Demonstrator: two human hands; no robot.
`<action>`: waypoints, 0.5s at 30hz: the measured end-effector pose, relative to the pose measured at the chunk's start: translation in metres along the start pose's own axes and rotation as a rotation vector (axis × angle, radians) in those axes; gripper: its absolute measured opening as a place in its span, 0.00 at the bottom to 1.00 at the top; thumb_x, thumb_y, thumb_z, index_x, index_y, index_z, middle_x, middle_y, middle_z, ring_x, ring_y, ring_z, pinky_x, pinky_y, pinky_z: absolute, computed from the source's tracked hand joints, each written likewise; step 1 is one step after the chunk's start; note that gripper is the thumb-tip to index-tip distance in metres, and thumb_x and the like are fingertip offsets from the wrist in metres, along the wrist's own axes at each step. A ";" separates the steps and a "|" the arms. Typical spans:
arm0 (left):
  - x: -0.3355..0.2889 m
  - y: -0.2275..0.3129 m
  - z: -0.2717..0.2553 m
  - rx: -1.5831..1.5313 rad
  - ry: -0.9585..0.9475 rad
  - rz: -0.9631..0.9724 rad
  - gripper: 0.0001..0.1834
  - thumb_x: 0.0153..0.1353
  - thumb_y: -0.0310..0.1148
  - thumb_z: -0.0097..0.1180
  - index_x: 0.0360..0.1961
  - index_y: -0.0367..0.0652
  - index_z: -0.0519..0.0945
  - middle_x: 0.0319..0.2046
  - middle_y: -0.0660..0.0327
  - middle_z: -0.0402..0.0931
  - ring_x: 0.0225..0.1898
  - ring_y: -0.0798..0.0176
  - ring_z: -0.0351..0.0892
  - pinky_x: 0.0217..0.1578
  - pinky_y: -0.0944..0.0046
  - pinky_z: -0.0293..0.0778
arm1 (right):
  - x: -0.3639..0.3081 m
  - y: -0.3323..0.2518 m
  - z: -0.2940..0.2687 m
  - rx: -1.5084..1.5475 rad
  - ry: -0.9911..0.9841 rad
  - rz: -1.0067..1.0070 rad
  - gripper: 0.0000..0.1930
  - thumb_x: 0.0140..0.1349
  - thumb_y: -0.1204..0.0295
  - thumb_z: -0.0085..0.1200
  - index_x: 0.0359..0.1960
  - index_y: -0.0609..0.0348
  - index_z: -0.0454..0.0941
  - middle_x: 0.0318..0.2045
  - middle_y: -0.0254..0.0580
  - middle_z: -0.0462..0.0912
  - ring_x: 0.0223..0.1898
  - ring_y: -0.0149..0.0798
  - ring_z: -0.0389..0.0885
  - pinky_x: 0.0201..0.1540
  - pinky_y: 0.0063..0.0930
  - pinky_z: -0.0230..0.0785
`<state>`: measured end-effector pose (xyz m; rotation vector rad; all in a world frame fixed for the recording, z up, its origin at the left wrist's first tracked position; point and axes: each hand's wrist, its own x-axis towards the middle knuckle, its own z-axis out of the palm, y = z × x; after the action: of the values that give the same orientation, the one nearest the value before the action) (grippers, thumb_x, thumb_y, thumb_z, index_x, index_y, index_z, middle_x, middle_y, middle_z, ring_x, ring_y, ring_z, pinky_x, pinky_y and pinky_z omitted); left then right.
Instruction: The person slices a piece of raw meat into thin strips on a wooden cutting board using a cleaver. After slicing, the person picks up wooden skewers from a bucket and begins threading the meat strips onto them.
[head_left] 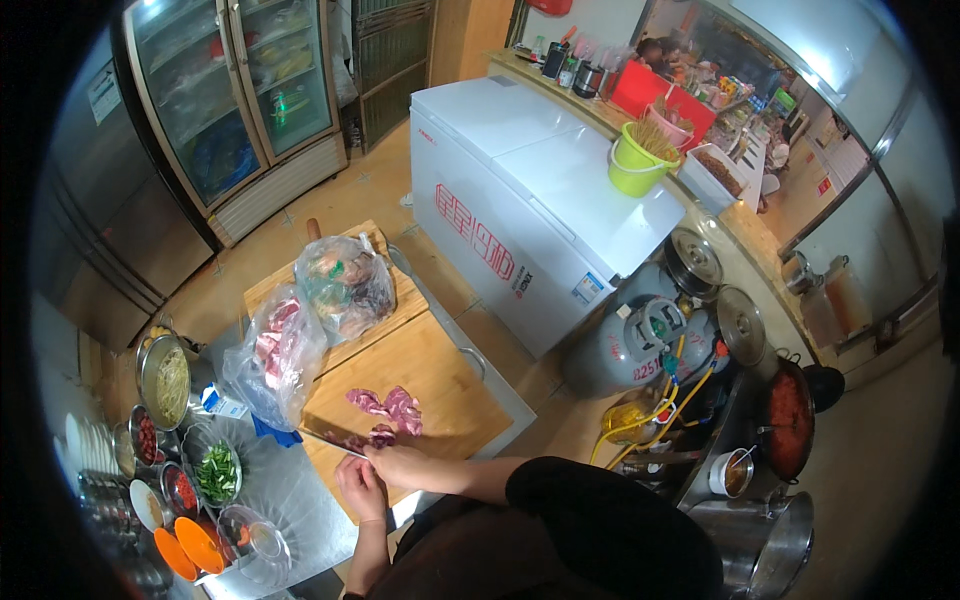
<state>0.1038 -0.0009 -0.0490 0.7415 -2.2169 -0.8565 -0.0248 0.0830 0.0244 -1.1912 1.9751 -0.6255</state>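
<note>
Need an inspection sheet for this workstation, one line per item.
Surface: wooden cutting board on a metal-topped table; raw meat pieces lie on it.
Job's things: thin blade beside the meat; a clear bag of raw meat and a second filled bag on the board's far side.
Clutter: bowl of cut greens and orange dishes crowd the left.
Grips: left hand and right hand close together at the blade; which holds it, unclear.
Cables: yellow hoses by a grey gas cylinder; power cords, nothing seen.
Surroundings: white chest freezer ahead, glass-door fridge far left.
</note>
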 end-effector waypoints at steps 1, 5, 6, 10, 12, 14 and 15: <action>0.000 0.002 -0.003 -0.012 -0.004 0.015 0.04 0.62 0.27 0.56 0.35 0.39 0.77 0.41 0.49 0.75 0.45 0.46 0.73 0.49 0.51 0.69 | 0.009 -0.002 0.005 -0.017 0.025 -0.015 0.12 0.67 0.70 0.38 0.46 0.65 0.69 0.31 0.65 0.82 0.36 0.62 0.83 0.36 0.53 0.74; 0.000 0.010 -0.008 0.010 0.010 0.082 0.06 0.60 0.24 0.57 0.39 0.36 0.80 0.42 0.49 0.74 0.47 0.47 0.73 0.51 0.53 0.70 | 0.001 0.029 0.013 -0.039 0.303 -0.164 0.12 0.65 0.69 0.43 0.44 0.62 0.73 0.30 0.61 0.82 0.30 0.59 0.82 0.33 0.49 0.73; 0.000 0.010 -0.006 0.017 0.067 0.106 0.05 0.59 0.23 0.59 0.37 0.36 0.81 0.42 0.49 0.75 0.47 0.47 0.73 0.51 0.54 0.71 | -0.011 0.043 0.010 -0.080 0.338 -0.223 0.10 0.62 0.70 0.47 0.42 0.61 0.75 0.27 0.57 0.81 0.26 0.57 0.80 0.30 0.50 0.71; 0.000 0.004 -0.001 0.014 0.131 0.066 0.06 0.53 0.23 0.67 0.33 0.40 0.83 0.38 0.54 0.80 0.46 0.51 0.79 0.47 0.57 0.74 | -0.055 0.066 -0.012 0.048 0.132 -0.052 0.08 0.66 0.71 0.47 0.42 0.61 0.72 0.21 0.59 0.78 0.22 0.59 0.79 0.25 0.53 0.68; 0.001 0.002 -0.002 -0.032 0.139 0.094 0.09 0.52 0.23 0.67 0.35 0.43 0.82 0.39 0.57 0.80 0.45 0.52 0.78 0.47 0.57 0.73 | -0.067 0.052 -0.026 0.051 0.105 -0.061 0.08 0.67 0.69 0.46 0.41 0.61 0.70 0.23 0.61 0.78 0.26 0.64 0.79 0.27 0.56 0.68; 0.001 0.003 -0.005 -0.005 0.110 0.102 0.10 0.52 0.23 0.66 0.36 0.44 0.81 0.39 0.58 0.79 0.45 0.52 0.78 0.45 0.57 0.73 | -0.072 0.029 -0.040 -0.011 0.089 -0.068 0.08 0.67 0.69 0.46 0.41 0.61 0.69 0.24 0.62 0.79 0.27 0.65 0.79 0.29 0.57 0.68; 0.002 0.003 -0.007 0.000 0.106 0.111 0.10 0.52 0.23 0.66 0.36 0.45 0.81 0.39 0.59 0.79 0.45 0.52 0.78 0.45 0.57 0.73 | -0.073 0.018 -0.045 -0.084 0.055 -0.021 0.10 0.66 0.69 0.48 0.44 0.60 0.69 0.25 0.61 0.79 0.27 0.64 0.78 0.29 0.54 0.68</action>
<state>0.1065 -0.0030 -0.0420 0.6429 -2.1426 -0.7456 -0.0485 0.1575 0.0636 -1.2586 2.0556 -0.5966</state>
